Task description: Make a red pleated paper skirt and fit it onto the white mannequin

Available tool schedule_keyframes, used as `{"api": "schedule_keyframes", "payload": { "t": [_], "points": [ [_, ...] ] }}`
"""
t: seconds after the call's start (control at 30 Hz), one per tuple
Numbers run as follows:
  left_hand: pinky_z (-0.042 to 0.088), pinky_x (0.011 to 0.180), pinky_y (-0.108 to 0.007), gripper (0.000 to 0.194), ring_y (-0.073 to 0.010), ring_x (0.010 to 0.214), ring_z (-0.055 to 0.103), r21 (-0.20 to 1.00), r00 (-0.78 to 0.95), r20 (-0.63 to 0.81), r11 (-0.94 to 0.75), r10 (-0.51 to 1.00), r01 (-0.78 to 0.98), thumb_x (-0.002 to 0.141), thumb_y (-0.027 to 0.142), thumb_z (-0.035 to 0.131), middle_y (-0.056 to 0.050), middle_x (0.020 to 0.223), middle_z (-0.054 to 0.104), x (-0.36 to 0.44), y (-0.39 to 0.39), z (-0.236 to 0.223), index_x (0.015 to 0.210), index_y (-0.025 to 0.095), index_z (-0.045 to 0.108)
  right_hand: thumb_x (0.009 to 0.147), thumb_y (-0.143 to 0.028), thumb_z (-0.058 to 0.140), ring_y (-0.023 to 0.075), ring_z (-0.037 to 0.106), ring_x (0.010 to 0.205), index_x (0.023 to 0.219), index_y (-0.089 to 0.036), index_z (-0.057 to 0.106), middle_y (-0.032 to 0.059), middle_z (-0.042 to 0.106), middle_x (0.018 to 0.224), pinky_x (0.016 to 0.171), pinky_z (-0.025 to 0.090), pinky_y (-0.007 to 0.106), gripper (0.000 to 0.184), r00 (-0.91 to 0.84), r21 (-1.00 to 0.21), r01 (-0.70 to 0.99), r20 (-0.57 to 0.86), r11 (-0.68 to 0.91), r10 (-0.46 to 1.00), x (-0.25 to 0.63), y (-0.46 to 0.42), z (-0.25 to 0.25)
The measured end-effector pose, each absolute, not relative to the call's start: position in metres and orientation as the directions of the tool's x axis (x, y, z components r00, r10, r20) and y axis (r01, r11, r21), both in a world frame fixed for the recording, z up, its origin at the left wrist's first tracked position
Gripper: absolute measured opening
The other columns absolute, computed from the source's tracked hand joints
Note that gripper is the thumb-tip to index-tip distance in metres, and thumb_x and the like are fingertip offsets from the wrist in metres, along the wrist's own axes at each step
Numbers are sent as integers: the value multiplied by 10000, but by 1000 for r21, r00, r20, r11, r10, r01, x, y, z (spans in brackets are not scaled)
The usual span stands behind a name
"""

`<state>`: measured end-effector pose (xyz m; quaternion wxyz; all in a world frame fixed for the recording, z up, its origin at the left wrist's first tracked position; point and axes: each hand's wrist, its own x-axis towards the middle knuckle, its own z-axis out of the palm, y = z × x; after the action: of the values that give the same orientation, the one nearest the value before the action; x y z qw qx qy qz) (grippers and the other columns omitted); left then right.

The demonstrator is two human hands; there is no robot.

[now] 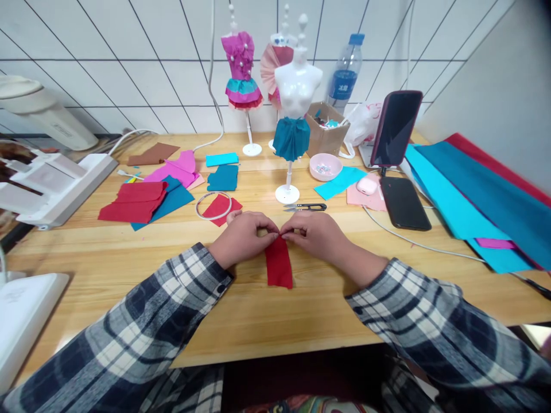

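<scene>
A strip of red crepe paper (279,265) hangs toward me from between my fingertips, over the wooden table (206,321). My left hand (247,236) pinches its top edge from the left. From the right, my right hand (316,238) pinches the same edge, the two sets of fingertips almost touching. Just beyond my right hand lie small thread snips (305,207). Past my left hand, a white ring (201,213) rests partly on another red piece (224,207). Straight ahead stands a small white mannequin (298,86) wearing a teal skirt (291,139).
Two dressed mannequins (241,69) stand behind. Coloured pieces (133,202) lie on the left, near a white power strip (73,189). A pink bowl (326,167), cardboard box (325,135), propped phone (396,129), flat black phone (404,203) and large coloured sheets (469,178) occupy the right.
</scene>
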<state>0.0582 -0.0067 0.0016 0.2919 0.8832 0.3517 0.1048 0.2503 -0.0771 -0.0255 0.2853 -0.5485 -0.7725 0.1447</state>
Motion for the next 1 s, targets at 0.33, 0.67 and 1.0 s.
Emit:
{"api": "schedule_keyframes", "payload": {
  "t": [0.33,0.67,1.0],
  "points": [
    [466,866,-352,212,-222,912,658,586,730,-39,-576,683,570,798,343,581,-30,910,756,57,-6,-1,840,221,749,803,-192,719,120,591,700,955,-238,740,-5,707,819,626,384,241,161,-218,-574,746,268,337,938,248,-80,-21],
    [358,1012,-458,172,-238,973,653,559,722,-46,-581,691,592,812,327,586,-7,946,762,56,-5,-1,821,250,740,748,-473,703,96,485,535,849,-159,733,33,681,733,504,351,243,331,139,-931,362,6,-45,990,301,-77,-1],
    [357,1019,-457,167,-233,979,651,558,730,-51,-587,681,587,819,325,583,-7,960,759,55,-5,-2,829,250,731,793,-278,672,154,626,705,871,-237,731,1,718,770,610,404,259,106,-96,-461,884,-27,73,995,309,-80,-6]
  ]
}}
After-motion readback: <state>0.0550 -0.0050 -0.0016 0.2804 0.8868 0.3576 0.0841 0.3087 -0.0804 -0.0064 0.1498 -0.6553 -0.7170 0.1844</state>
